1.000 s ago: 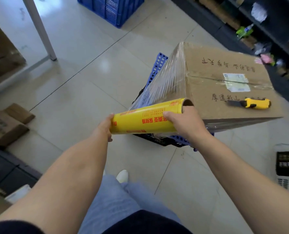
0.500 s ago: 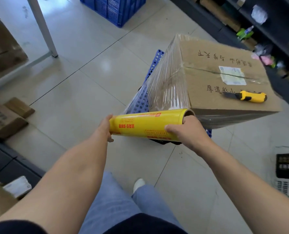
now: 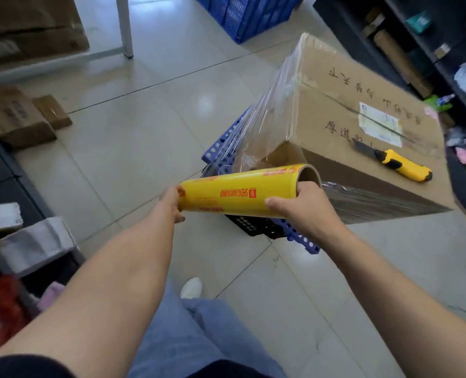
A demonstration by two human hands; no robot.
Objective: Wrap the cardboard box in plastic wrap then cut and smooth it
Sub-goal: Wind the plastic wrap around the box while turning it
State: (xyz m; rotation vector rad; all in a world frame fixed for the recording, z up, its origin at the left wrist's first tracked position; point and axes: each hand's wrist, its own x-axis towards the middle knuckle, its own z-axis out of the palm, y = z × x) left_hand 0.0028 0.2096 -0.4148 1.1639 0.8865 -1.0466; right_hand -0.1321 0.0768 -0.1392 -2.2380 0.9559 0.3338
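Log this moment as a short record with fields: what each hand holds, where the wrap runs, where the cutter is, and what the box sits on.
left hand: grips the left end of the yellow wrap roll
right hand: grips the roll's right end, fingertips in the core
plastic film: stretched from the roll up across the box's left side
cardboard box: top bare, near side already filmed
utility knife: yellow, lying loose on the box top
support: blue perforated crate under the box
stage: wrapping, not yet cut
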